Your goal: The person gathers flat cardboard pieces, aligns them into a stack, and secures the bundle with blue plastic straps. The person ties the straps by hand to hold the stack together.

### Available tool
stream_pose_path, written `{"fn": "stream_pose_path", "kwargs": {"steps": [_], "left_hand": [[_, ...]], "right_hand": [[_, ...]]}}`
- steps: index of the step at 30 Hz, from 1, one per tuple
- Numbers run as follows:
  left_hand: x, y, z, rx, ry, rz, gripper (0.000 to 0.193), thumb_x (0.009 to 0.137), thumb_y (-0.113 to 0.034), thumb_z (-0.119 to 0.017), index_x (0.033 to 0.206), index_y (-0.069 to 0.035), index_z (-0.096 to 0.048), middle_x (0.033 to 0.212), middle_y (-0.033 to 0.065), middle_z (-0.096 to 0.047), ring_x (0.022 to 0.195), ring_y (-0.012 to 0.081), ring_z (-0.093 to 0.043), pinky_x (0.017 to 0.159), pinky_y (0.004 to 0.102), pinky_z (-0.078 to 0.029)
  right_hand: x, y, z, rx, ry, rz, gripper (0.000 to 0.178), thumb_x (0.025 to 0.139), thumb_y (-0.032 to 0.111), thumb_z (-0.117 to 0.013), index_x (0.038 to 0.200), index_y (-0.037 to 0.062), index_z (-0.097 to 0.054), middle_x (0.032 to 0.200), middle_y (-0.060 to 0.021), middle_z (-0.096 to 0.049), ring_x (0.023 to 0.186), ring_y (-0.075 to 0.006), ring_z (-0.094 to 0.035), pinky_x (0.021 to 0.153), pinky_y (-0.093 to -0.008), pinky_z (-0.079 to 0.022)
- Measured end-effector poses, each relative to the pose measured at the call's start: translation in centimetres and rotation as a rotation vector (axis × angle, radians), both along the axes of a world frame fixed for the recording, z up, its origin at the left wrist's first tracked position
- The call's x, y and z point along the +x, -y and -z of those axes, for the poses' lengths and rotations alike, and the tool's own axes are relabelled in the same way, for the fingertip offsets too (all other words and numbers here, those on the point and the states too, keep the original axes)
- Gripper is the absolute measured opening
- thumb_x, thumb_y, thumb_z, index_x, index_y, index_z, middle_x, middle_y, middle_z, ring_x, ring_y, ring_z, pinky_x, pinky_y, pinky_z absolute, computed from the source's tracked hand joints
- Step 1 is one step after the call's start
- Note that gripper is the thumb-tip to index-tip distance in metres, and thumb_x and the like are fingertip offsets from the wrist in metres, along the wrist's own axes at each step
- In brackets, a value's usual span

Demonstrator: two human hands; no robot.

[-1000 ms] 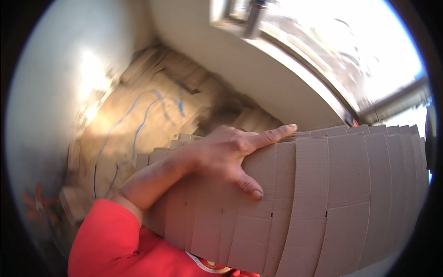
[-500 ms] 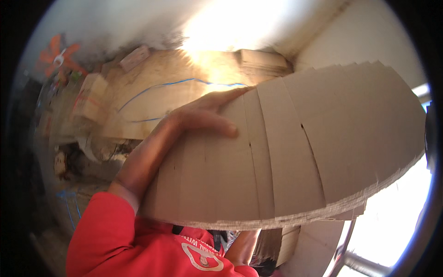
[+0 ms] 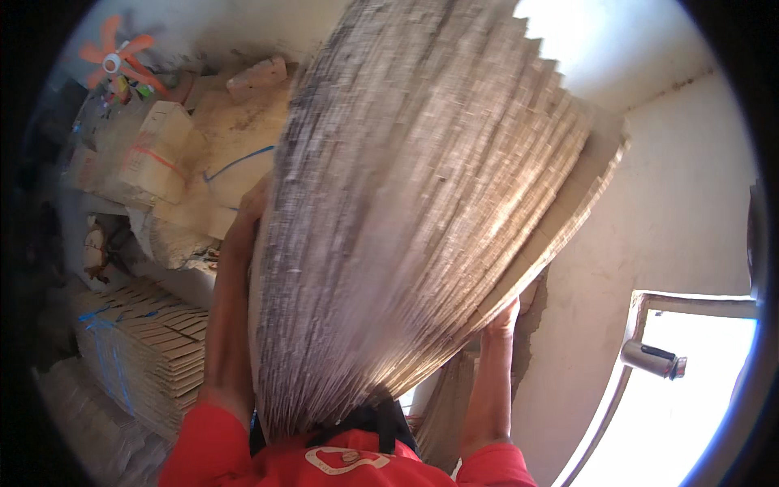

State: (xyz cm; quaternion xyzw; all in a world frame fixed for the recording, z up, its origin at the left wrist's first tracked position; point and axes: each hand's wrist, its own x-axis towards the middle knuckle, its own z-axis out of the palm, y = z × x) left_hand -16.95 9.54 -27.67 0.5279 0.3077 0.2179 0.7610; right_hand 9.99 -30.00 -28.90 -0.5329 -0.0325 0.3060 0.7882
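A thick stack of flat cardboard sheets point(image 3: 414, 203) fills the middle of the view, raised in front of my chest. Its layered edges face me, and the sheets fan out toward the top. My left hand point(image 3: 255, 203) presses against the stack's left side, with the fingers hidden behind it. On the lower right, my right hand point(image 3: 504, 317) grips the outer sheets from beneath; most of its fingers are out of sight. The stack is held up between both hands, slightly blurred.
At left, a table point(image 3: 235, 122) bears a cardboard box point(image 3: 160, 158), a smaller block-shaped piece point(image 3: 257, 77) and a blue strap point(image 3: 235, 165). An orange fan point(image 3: 112, 62) stands behind. Below lies a blue-strapped cardboard bundle point(image 3: 146, 349). A bright doorway point(image 3: 637, 325) is at right.
The stack has turned from its broad face toward me to its layered edges, standing more upright. My left hand has moved to its left side, and my right hand has come into view.
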Motion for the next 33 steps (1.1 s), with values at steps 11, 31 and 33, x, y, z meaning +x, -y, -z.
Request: {"fn": "stream_pose_path", "kwargs": {"steps": [11, 31, 33], "left_hand": [[0.1, 5.9, 12.6, -0.323, -0.229, -0.438, 0.086, 0.075, -0.041, -0.066, 0.145, 0.0, -0.035, 0.139, 0.015, -0.045, 0.125, 0.0241, -0.045, 0.104, 0.0343, -0.036], [12.9, 6.4, 6.3, 0.03, -0.711, -0.12, 0.078, 0.067, -0.032, -0.082, 0.128, 0.005, -0.048, 0.116, 0.0161, -0.06, 0.1, 0.026, -0.061, 0.093, 0.0369, -0.047], [12.5, 5.8, 7.8, 0.076, -0.65, -0.107, 0.06, 0.07, -0.024, -0.082, 0.116, 0.006, -0.058, 0.106, 0.0153, -0.066, 0.09, 0.0223, -0.065, 0.086, 0.0337, -0.052]], "right_hand": [[15.2, -1.0, 4.7, -0.165, -0.091, -0.118, 0.067, 0.094, 0.051, -0.045, 0.144, 0.0059, -0.037, 0.138, -0.0112, -0.049, 0.127, -0.0254, -0.046, 0.106, -0.0407, -0.038], [16.5, -4.3, 14.1, -0.435, -0.109, -0.289, 0.075, 0.079, 0.037, -0.072, 0.136, -0.0011, -0.043, 0.126, -0.0119, -0.056, 0.113, -0.0242, -0.055, 0.1, -0.0362, -0.042], [16.5, -4.1, 14.4, -0.436, -0.161, -0.286, 0.071, 0.079, 0.037, -0.072, 0.133, -0.0009, -0.047, 0.122, -0.0105, -0.059, 0.109, -0.0238, -0.057, 0.095, -0.0365, -0.046]]}}
